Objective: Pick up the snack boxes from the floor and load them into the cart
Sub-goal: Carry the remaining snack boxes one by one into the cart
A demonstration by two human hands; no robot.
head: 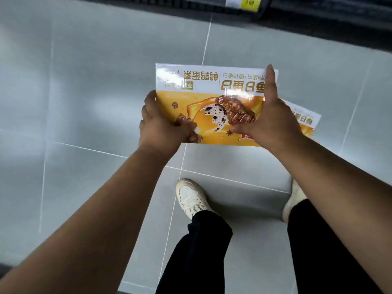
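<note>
A person holds a flat snack box (212, 98) in both hands, up over the grey floor (95, 92). The box is a wide rectangle and its long side runs from left to right. Its big face looks up, and the letters on it are upside down. The far part is white with gold letters. The near part is yellow, with a spotted egg and brown meat printed on it. The box looks shiny, with bright glare on it. The left hand (161, 126) grips the left edge, thumb on top and fingers curled round the side. The right hand (273, 122) grips the right side, thumb lying straight along the top. Its other fingers are hidden under the box. A second box (305, 122) with the same print lies on the floor, mostly hidden by the right hand. The floor has big smooth tiles with thin pale lines. Below are two white shoes (191, 198) and black trousers. At the top, a dark shelf (318, 13) is blurry and cut off, with a yellow price tag (250, 2).
</note>
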